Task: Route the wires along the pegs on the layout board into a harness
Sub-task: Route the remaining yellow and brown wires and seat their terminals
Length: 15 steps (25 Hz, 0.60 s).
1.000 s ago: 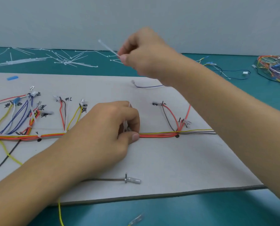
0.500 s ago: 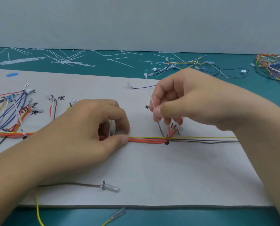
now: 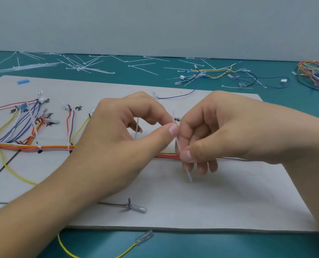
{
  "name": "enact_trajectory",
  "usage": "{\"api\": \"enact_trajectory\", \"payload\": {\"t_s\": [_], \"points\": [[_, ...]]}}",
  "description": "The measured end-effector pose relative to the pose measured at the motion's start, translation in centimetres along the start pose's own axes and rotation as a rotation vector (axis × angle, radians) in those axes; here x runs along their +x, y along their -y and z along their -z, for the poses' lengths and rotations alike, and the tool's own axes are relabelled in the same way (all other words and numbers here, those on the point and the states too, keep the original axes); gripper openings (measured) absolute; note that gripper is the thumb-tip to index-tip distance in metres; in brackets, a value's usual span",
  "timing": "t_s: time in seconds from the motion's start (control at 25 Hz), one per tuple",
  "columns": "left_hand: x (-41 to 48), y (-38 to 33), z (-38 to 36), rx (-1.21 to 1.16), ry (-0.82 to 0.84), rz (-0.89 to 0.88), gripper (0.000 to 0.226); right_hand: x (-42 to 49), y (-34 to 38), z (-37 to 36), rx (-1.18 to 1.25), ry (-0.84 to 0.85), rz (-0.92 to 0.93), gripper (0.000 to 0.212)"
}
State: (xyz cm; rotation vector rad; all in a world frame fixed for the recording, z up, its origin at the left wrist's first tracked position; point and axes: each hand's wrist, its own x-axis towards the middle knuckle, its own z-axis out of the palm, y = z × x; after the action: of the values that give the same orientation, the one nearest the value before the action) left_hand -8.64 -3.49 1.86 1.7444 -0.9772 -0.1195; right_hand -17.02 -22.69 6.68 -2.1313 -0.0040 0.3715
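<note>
Now both hands meet over the trunk, cable tie going on!

Right hand (image 3: 207, 138), up by the spare ties 1 s ago, has come down w/ a white cable tie (image 3: 183, 161) pinched in thumb and fingers; left hand (image 3: 117, 146) has lifted off the wire bundle (image 3: 166, 156) and pinches the tie's upper end, prob. feeding it into the head, hard to see. Bundle lies along the layout board (image 3: 229, 202) beneath them. Bare board toward the near edge, loose wires (image 3: 220, 75) well behind.

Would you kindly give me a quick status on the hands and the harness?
Left hand and right hand both pinching a white cable tie. Wire bundle lying along the layout board, tie above it, not yet cinched. Nothing in the way.
</note>
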Motion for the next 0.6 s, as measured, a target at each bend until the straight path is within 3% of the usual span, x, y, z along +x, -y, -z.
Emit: {"api": "enact_trajectory", "payload": {"t_s": [0.2, 0.6], "points": [[-0.19, -0.24, -0.36, 0.035, 0.067, 0.047, 0.011, -0.22, 0.05, 0.89, 0.084, -0.255, 0.117, 0.013], [-0.15, -0.04, -0.21, 0.063, 0.069, 0.056, 0.013, -0.05, -0.33, 0.6, 0.049, -0.235, 0.185, 0.009]]}}
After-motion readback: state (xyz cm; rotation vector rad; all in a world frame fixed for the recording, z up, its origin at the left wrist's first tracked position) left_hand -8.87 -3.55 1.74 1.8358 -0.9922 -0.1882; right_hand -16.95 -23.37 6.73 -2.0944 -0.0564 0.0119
